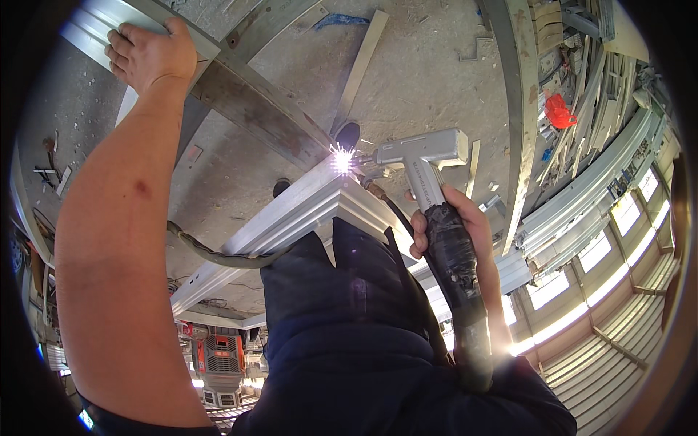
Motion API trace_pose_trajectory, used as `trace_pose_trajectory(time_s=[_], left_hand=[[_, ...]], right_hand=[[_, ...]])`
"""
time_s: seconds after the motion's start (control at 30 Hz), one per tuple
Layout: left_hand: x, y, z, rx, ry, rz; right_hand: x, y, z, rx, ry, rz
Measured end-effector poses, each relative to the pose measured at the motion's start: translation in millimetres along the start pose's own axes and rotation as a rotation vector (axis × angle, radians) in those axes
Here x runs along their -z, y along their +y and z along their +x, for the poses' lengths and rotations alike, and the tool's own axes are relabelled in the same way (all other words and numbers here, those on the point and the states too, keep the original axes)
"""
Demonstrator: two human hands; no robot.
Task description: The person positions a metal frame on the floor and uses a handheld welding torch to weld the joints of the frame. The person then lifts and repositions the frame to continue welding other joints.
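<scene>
My right hand (pixel 465 221) is closed round the black-taped handle of a grey handheld welding gun (pixel 420 154). A thick black-wrapped cable runs back from the handle toward my body. The gun's nozzle meets a bright white-violet flash with sparks (pixel 342 158), where a silvery metal frame's corner lies against a long steel bar (pixel 254 109). Glare hides the joint itself. At the upper left my left hand (pixel 156 54) grips a ribbed metal profile (pixel 87 33), fingers bent over its grooved face and thumb apart. The ribbed frame corner (pixel 338 207) sits close before my dark clothing.
A dark hose (pixel 218 254) crosses the frame at left. Loose metal strips, one of them a flat bar (pixel 361 65), lie on the concrete floor. A curved-looking beam (pixel 518 109), a red bag (pixel 560 111) and stacked profiles (pixel 574 211) are at right. An orange-and-grey machine (pixel 220 356) stands lower left.
</scene>
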State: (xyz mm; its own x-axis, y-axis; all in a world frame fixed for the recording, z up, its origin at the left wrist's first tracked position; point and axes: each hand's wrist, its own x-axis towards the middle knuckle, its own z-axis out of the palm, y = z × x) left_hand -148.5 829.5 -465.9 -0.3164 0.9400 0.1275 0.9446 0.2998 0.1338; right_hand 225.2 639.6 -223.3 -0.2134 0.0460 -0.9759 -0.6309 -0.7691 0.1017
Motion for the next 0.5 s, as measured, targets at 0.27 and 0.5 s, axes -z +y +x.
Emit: trace_pose_trajectory(time_s=[0.27,0.5], left_hand=[[1.9,2.8,-0.1,0.015,-0.007,-0.003],[2.3,3.5,0.8,0.021,-0.011,0.008]], right_hand=[[-1.7,-0.1,-0.8,0.002,-0.005,0.004],[-5.5,-0.7,-3.3,-0.009,0.006,0.028]])
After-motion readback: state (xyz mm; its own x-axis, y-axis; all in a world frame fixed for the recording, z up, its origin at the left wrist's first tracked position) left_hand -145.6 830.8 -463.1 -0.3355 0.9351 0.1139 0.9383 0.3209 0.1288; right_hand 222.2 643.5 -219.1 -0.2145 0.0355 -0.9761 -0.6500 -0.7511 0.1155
